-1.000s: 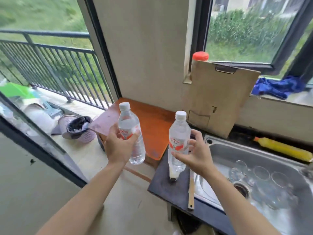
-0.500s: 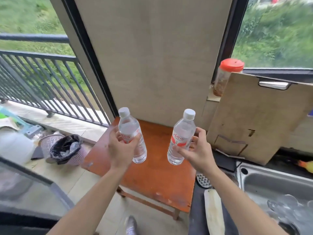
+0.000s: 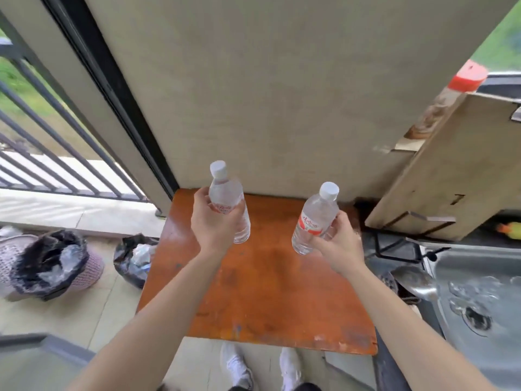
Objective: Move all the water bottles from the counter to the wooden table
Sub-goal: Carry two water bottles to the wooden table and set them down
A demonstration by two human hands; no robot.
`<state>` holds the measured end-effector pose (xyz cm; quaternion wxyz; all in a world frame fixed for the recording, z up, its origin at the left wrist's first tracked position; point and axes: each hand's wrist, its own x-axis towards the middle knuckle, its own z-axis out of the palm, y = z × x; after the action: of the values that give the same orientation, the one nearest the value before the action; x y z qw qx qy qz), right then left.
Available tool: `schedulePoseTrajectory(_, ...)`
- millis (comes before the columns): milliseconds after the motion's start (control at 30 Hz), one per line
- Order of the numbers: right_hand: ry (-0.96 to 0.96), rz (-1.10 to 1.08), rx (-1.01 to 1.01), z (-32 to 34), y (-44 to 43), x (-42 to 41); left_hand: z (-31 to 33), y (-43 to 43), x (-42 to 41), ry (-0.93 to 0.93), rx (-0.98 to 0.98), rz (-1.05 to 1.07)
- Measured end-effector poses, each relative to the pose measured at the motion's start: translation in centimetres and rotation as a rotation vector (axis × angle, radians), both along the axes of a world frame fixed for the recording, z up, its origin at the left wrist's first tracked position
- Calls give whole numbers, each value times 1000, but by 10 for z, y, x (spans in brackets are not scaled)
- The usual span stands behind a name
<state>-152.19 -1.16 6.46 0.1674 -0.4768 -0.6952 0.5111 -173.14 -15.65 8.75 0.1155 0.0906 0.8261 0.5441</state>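
Note:
I hold two clear water bottles with white caps and red-and-white labels above the orange-brown wooden table [image 3: 262, 300]. My left hand [image 3: 212, 221] grips the left bottle [image 3: 225, 193] around its middle, nearly upright, over the table's far left part. My right hand [image 3: 337, 239] grips the right bottle [image 3: 315, 215] from its right side, tilted a little to the right, over the table's far right part. Both bottle bottoms hang above the tabletop, not touching it.
A steel sink [image 3: 479, 277] with glasses lies to the right, a wooden cutting board [image 3: 451, 170] leaning behind it beside a red-lidded jar [image 3: 465, 77]. Left of the table stand a lined waste basket [image 3: 50, 263] and a black bag [image 3: 135, 258]. My shoes [image 3: 236, 365] show below the table edge.
I have stepped closer, so the table now lies directly under both hands. Both bottles have moved forward over the tabletop, still held in the same grips.

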Motion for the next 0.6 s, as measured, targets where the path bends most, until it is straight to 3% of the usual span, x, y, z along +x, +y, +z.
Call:
schedulePoseTrajectory(333,-22,84,-132,-65,3,-7,-53,26,7,-27,-181,-116)
schedulePoseTrajectory(433,-49,71,-150,-55,0,-6,-58,27,13,22,-275,-187)
schedulePoseTrajectory(600,-88,105,-23,-35,3,-4,-48,22,7,0,-247,-318)
